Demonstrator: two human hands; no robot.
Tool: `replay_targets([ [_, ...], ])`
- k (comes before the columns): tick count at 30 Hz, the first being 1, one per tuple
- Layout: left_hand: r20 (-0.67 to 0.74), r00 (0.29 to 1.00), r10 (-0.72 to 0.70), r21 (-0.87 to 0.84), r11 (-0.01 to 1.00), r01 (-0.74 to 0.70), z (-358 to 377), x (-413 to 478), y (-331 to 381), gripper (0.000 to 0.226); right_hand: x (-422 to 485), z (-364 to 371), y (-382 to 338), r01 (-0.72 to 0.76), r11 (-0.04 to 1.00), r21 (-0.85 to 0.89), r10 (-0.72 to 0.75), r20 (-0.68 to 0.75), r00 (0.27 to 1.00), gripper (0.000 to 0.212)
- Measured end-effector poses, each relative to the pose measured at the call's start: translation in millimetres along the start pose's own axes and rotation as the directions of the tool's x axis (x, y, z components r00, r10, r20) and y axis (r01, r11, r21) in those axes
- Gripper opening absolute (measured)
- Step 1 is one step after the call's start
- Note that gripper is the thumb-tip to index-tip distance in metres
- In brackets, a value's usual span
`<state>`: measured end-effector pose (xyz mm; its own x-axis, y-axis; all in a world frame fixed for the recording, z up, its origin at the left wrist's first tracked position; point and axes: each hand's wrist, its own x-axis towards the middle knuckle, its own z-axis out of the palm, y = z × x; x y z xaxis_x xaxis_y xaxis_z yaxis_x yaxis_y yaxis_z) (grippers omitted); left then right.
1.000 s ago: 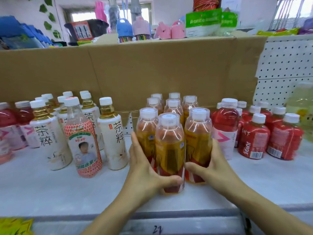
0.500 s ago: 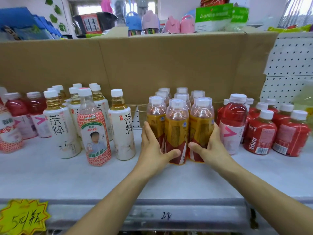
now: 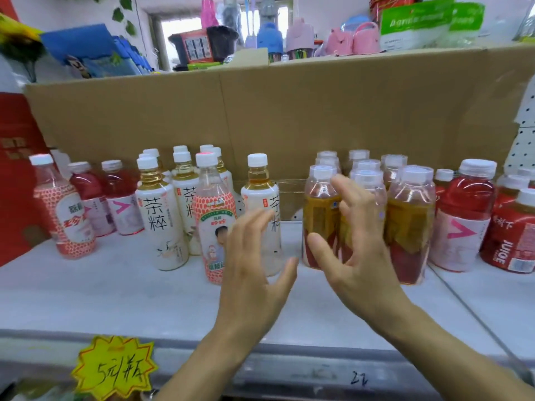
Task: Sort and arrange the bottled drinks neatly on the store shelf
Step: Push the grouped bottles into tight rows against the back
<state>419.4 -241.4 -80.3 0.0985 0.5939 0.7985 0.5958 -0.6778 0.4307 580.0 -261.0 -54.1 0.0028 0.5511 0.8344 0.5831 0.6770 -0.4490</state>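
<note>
Hands hover bare at the drinks shelf: your left hand (image 3: 254, 273) and right hand (image 3: 357, 250) are both spread wide, fingers loose, gripping nothing; whether the right one touches the bottle behind it is lost to blur. The clear plastic bottles of amber drink with white caps (image 3: 321, 221) stand clustered upright on the white shelf board (image 3: 101, 293), just beside tall red-drink bottles (image 3: 463, 204) on one side and white-labelled tea bottles (image 3: 157, 215) on the other. Full and tall, with slick film sleeves, they likely slide easily and tip if pushed high; take them low around the labelled body, palms bracketing the group.
</note>
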Motion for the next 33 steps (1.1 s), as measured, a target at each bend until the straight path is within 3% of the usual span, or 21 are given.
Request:
replay_targets([
  [2,-0.117,0.993,-0.033,0.001,0.999,0.033,-16.1,-0.4,-19.8,0.078,2.6,25.0,-4.2,-0.057,0.998,0.035,0.053,0.105,0.993,0.075],
  [4,-0.13,0.977,-0.171,-0.039,0.985,0.167,-28.0,2.2,-38.2,0.086,7.0,46.4,-5.9,-0.19,0.98,0.058,0.177,0.183,0.967,0.082],
  [8,0.029,0.912,-0.41,-0.192,0.893,0.407,-36.4,16.6,-71.0,0.102,22.9,77.3,3.4,-0.477,0.871,0.115,0.437,0.26,0.861,0.096],
  [11,0.178,0.855,-0.488,-0.26,0.814,0.519,-34.5,30.1,-78.3,0.102,34.9,87.3,10.1,-0.571,0.801,0.18,0.508,0.301,0.807,0.101],
  [15,0.264,0.802,-0.536,-0.307,0.742,0.596,-32.0,39.0,-84.0,0.081,36.8,96.0,21.1,-0.599,0.77,0.221,0.517,0.335,0.788,0.093],
  [23,0.337,0.815,-0.471,-0.356,0.738,0.574,-50.4,25.3,-87.5,0.084,22.5,93.4,18.3,-0.561,0.812,0.16,0.483,0.355,0.8,0.066],
  [28,0.249,0.844,-0.476,-0.382,0.752,0.537,-72.2,3.4,-87.5,0.083,11.9,100.2,-1.4,-0.528,0.83,0.18,0.439,0.373,0.817,0.063],
  [33,0.12,0.851,-0.511,-0.366,0.775,0.516,-105.5,-10.9,-98.9,0.063,21.5,137.5,-17.9,-0.519,0.828,0.211,0.409,0.405,0.818,0.069],
])
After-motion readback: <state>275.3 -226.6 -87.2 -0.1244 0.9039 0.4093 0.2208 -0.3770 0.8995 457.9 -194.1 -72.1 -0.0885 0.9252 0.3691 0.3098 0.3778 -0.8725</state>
